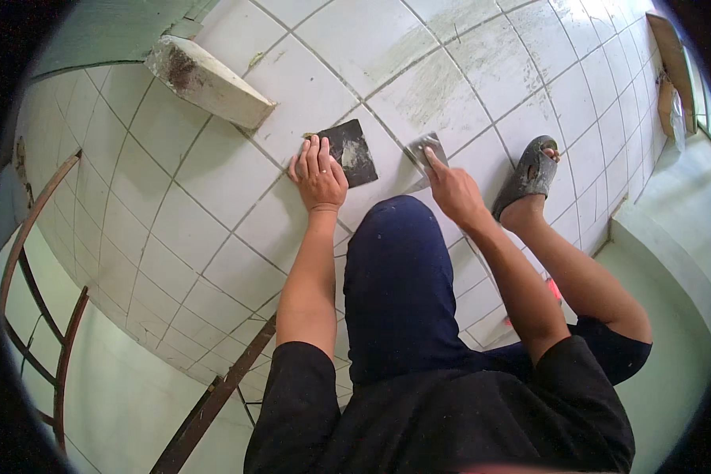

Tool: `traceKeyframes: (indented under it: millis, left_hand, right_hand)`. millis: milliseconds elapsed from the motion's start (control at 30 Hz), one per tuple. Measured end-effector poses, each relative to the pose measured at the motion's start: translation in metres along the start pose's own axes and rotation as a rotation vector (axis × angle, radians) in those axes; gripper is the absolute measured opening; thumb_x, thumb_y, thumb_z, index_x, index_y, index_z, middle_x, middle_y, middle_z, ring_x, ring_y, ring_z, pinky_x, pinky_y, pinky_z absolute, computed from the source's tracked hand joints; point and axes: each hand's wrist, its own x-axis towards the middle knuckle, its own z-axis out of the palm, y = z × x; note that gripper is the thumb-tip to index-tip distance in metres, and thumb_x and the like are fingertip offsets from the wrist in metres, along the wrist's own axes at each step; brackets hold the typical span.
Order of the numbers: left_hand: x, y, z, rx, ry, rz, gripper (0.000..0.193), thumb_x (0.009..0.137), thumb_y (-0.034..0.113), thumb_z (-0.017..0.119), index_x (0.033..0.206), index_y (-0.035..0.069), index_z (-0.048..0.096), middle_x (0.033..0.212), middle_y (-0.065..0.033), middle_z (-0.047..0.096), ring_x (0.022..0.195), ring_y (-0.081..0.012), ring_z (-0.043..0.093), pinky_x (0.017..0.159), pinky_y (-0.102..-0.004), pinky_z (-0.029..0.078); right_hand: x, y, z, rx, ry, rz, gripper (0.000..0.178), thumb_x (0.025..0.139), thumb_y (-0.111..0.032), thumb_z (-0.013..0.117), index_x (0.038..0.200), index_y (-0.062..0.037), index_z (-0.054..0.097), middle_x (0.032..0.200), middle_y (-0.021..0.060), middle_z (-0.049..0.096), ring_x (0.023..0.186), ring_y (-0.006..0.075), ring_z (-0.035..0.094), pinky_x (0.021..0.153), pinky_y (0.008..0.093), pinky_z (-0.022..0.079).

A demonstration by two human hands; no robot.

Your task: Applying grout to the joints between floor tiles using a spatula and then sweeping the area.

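Observation:
My left hand (319,175) lies with its fingers stretched over the left edge of a flat black square piece (354,158), which has pale dried smears on its face. The piece rests on the white tiled floor (237,189). To the right of it, my right hand (455,192) grips a thin, flat metal scraper (428,147), thumb along its top. The scraper's blade is close to the floor, a short gap from the black piece; whether it touches the tiles I cannot tell. My right palm hides its rear end.
Grey-green smears (426,91) mark the tiles ahead. A worn white block (213,83) juts in at the far left. Brown rails (35,205) stand at left, and a dark bar (213,403) lies lower left. My clog (529,175) is at right, near a pale ledge (663,253).

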Motion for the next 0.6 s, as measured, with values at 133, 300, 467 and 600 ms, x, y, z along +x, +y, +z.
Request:
traceKeyframes:
  millis: [133,300,467,600]
  left_hand:
    - [0.004,0.003,-0.008,0.003,-0.007,0.011,0.041,0.097,0.021,0.049,0.134,0.011,0.06,0.14,-0.0062,0.058,0.133,-0.0235,0.048,0.115,-0.0488,0.029]
    - [0.015,0.016,0.003,-0.076,0.078,0.0,0.04,0.097,0.02,0.048,0.133,0.01,0.061,0.139,-0.0078,0.059,0.133,-0.0253,0.048,0.115,-0.0482,0.03]
    - [-0.001,-0.01,0.004,-0.012,0.102,-0.016,0.041,0.094,0.021,0.05,0.132,0.009,0.062,0.139,-0.0078,0.059,0.132,-0.0269,0.05,0.114,-0.0489,0.032]
    - [0.006,0.001,0.003,-0.018,0.105,0.007,0.04,0.096,0.02,0.047,0.133,0.01,0.061,0.14,-0.0086,0.058,0.132,-0.0273,0.05,0.113,-0.0485,0.033]
  right_hand:
    - [0.07,-0.028,-0.018,-0.035,0.042,-0.198,0.042,0.101,-0.023,0.05,0.139,-0.006,0.055,0.081,0.0307,0.066,0.078,0.0468,0.067,0.071,0.0552,0.052]
    - [0.12,-0.051,-0.035,-0.057,0.112,-0.209,0.037,0.101,-0.022,0.05,0.131,-0.0023,0.057,0.088,0.0296,0.067,0.083,0.0479,0.066,0.074,0.0566,0.052]
    - [0.007,-0.036,0.015,0.073,0.105,0.011,0.04,0.1,-0.026,0.051,0.134,-0.005,0.056,0.088,0.0318,0.068,0.084,0.0504,0.067,0.079,0.06,0.052]
    - [-0.018,-0.015,0.034,0.093,0.093,0.082,0.035,0.1,-0.024,0.051,0.127,-0.0035,0.06,0.089,0.0324,0.067,0.086,0.0504,0.066,0.077,0.0599,0.051]
